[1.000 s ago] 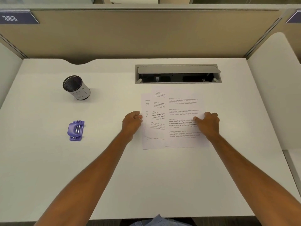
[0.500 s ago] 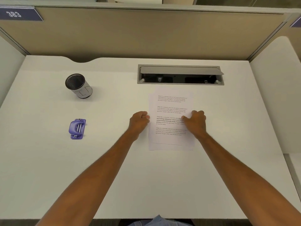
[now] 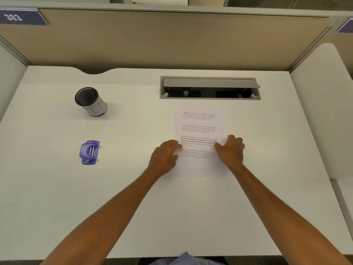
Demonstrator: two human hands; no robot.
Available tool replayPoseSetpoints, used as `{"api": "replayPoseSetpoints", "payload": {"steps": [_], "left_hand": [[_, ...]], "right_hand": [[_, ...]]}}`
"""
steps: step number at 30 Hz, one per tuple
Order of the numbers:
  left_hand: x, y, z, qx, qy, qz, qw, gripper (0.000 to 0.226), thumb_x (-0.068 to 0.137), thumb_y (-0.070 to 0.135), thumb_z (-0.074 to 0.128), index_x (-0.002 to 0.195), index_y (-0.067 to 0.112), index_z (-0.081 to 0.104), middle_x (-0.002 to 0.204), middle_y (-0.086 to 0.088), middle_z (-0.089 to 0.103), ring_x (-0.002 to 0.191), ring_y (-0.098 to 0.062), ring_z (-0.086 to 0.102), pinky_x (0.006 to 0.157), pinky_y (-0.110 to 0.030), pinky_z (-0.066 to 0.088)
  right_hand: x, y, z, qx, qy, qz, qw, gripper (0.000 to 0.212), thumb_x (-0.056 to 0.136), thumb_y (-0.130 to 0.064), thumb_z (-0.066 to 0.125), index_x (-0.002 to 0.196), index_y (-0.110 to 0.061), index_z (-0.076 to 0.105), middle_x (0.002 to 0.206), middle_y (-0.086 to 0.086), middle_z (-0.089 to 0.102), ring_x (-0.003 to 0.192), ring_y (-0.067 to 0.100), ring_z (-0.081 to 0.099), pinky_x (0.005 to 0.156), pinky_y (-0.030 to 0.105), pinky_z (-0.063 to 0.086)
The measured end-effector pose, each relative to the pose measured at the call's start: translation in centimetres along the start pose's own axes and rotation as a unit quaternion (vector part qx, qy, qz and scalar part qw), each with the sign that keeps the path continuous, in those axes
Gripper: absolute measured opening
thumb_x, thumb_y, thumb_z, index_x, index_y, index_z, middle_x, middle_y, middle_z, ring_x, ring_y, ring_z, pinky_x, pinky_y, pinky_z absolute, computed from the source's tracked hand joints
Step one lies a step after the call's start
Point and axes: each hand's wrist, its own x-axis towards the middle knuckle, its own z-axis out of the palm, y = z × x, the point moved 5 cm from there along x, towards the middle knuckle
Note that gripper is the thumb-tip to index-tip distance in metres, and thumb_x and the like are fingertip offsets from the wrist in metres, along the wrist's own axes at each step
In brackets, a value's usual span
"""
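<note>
A stack of printed white sheets (image 3: 199, 127) lies flat on the white desk (image 3: 133, 197), just in front of the cable box. My left hand (image 3: 164, 156) rests on the stack's left edge, with its fingers lying over the paper. At the right edge, my right hand (image 3: 231, 150) presses down with bent fingers, knuckles raised. Both hands flank the lower half of the stack, and only the top sheet shows.
A purple hole punch (image 3: 89, 152) lies at the left of the desk. Behind it stands a black mesh pen cup (image 3: 90, 101). A grey cable box (image 3: 210, 88) with its lid raised is sunk into the desk behind the paper. Beige partitions wall in the desk.
A second ago the sheets were fanned apart. My hands have pushed them together into one squared stack and have come closer to each other.
</note>
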Motion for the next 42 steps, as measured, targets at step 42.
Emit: {"api": "replayPoseSetpoints", "payload": {"steps": [42], "left_hand": [[0.4, -1.5, -2.1, -0.463, 0.045, -0.234, 0.853, 0.065, 0.099, 0.016, 0.081, 0.156, 0.009, 0.051, 0.144, -0.009, 0.067, 0.129, -0.031, 0.069, 0.099, -0.047, 0.061]], "right_hand": [[-0.5, -1.7, -3.6, 0.360, -0.175, -0.096, 0.911, 0.027, 0.097, -0.003, 0.076, 0.118, -0.019, 0.072, 0.107, 0.002, 0.086, 0.094, 0.024, 0.084, 0.076, 0.040, 0.070]]}}
